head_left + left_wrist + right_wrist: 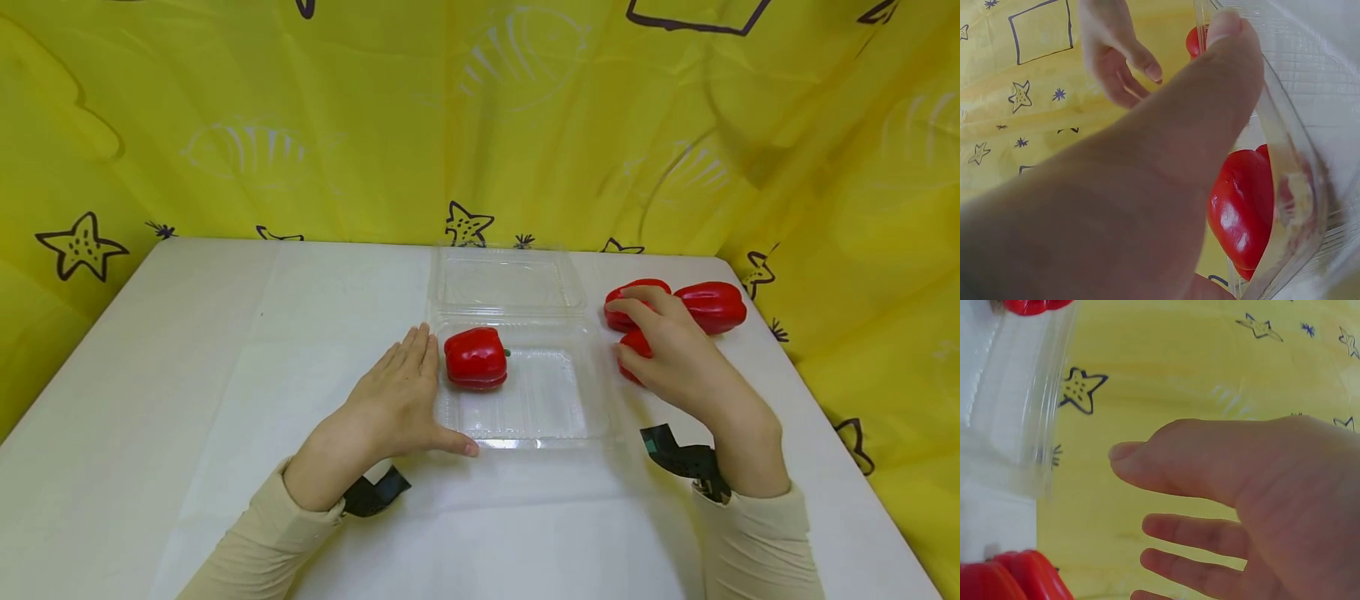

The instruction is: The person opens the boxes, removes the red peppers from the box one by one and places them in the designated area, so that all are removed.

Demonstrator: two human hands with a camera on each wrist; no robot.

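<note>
A clear plastic clamshell box (pixel 551 396) lies unfolded on the table, its lid (pixel 510 279) laid back. One red bell pepper (pixel 476 360) sits in the left part of its base, green stem to the right. Flat and straight-fingered, my left hand (pixel 393 404) rests along the box's left side, thumb at the front rim. To the right, my right hand (pixel 678 354) hovers over a group of three red bell peppers (pixel 711 308), fingers spread and slightly bent. In the right wrist view nothing lies between its thumb (pixel 1166 459) and fingers, and peppers (pixel 1013 578) show below left.
The white table (pixel 187 358) is bordered behind and on both sides by a yellow curtain (pixel 360 125) with sea-creature drawings. Dark straps (pixel 678 454) with devices sit at both wrists. The loose peppers are near the table's right back corner.
</note>
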